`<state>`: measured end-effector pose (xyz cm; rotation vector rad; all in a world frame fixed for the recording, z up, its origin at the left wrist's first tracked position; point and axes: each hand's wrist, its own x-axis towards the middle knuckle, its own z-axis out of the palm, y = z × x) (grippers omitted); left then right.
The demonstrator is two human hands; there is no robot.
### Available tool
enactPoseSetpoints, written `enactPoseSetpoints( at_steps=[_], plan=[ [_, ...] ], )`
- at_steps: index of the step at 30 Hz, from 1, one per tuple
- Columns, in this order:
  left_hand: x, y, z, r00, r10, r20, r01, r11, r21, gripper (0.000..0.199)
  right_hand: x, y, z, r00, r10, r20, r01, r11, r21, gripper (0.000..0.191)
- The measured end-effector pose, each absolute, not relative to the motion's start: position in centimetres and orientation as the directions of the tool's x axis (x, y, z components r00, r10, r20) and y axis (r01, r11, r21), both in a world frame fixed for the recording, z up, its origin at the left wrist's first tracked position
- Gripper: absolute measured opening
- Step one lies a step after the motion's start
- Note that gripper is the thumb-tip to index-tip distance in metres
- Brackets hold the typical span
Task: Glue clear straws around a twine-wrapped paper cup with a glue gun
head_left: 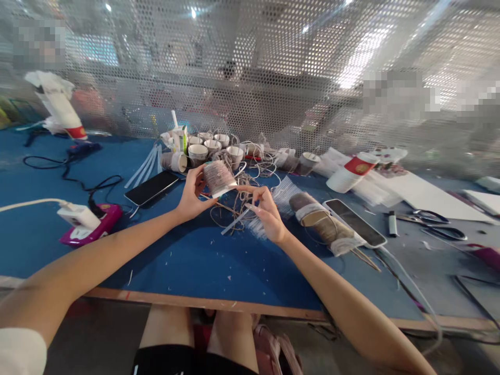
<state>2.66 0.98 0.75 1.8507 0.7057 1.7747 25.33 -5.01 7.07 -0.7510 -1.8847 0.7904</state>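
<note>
My left hand (194,195) is closed around a paper cup (219,177) wrapped in brownish-pink cord, thumb below and fingers behind. The cup is tilted over the table, its white rim towards the lower right. My right hand (267,211) is beside that rim, its index fingertip at the edge and its thumb apart from it; I see nothing held in it. Below and behind the hands lies a tangle of brown cord (238,200). Clear glue sticks (287,194) lie right of it. Several cord-wrapped cups (198,152) stand behind.
A black phone (152,188) and a purple power strip (94,229) lie left. Right are a cord bundle (324,221), a white-edged phone (355,223), black-handled scissors (433,221) and stacked paper cups (349,174). A perforated metal screen (250,88) rises behind the blue tabletop (187,265).
</note>
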Motion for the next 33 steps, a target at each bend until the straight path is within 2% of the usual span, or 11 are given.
enactPoseSetpoints(
  at_steps=[2, 4, 8, 10, 12, 15, 17, 19, 24, 29, 33],
  plan=[
    [2.6, 1.1, 0.7, 0.033, 0.625, 0.780, 0.012, -0.781, 0.625, 0.080, 25.3, -4.5, 7.0, -0.311, 0.797, 0.518, -0.050, 0.530, -0.846, 0.021],
    [2.6, 1.2, 0.6, 0.039, 0.602, 0.798, -0.011, -0.798, 0.603, 0.077, 25.5, -3.8, 6.8, -0.242, 0.846, 0.475, -0.165, 0.447, -0.879, 0.022],
    [2.6, 1.3, 0.6, 0.058, 0.573, 0.817, -0.044, -0.816, 0.576, 0.075, 26.4, -2.2, 6.2, -0.087, 0.948, 0.306, -0.084, 0.299, -0.951, 0.025],
    [2.7, 1.4, 0.6, 0.070, 0.562, 0.824, -0.060, -0.822, 0.566, 0.074, 26.8, -1.8, 5.9, 0.029, 0.947, 0.319, -0.015, 0.319, -0.948, 0.028],
    [2.7, 1.4, 0.6, 0.091, 0.559, 0.824, -0.076, -0.822, 0.565, 0.073, 26.9, -1.8, 5.7, 0.090, 0.904, 0.418, 0.086, 0.411, -0.908, 0.034],
    [2.6, 1.5, 0.7, 0.154, 0.571, 0.807, -0.071, -0.808, 0.585, 0.080, 26.7, -2.5, 5.9, -0.112, 0.791, 0.601, 0.234, 0.609, -0.758, 0.050],
    [2.5, 1.5, 0.7, 0.230, 0.590, 0.774, -0.063, -0.785, 0.617, 0.084, 26.4, -2.9, 6.2, -0.301, 0.700, 0.647, 0.236, 0.713, -0.661, 0.063],
    [2.3, 1.5, 0.7, 0.324, 0.608, 0.725, -0.068, -0.750, 0.658, 0.086, 26.1, -3.1, 6.3, -0.385, 0.653, 0.652, 0.208, 0.750, -0.628, 0.068],
    [2.1, 1.4, 0.7, 0.482, 0.648, 0.590, -0.060, -0.647, 0.760, 0.091, 26.1, -2.4, 6.2, -0.434, 0.699, 0.568, 0.230, 0.696, -0.680, 0.066],
    [2.3, 0.2, 1.3, 0.457, 0.659, 0.598, -0.048, -0.653, 0.756, 0.094, 26.4, -2.3, 6.1, -0.409, 0.709, 0.574, 0.310, 0.700, -0.643, 0.066],
    [2.3, -0.4, 1.8, 0.426, 0.696, 0.579, -0.003, -0.638, 0.770, 0.086, 26.2, -2.9, 6.2, -0.413, 0.725, 0.551, 0.344, 0.684, -0.643, 0.063]
  ],
)
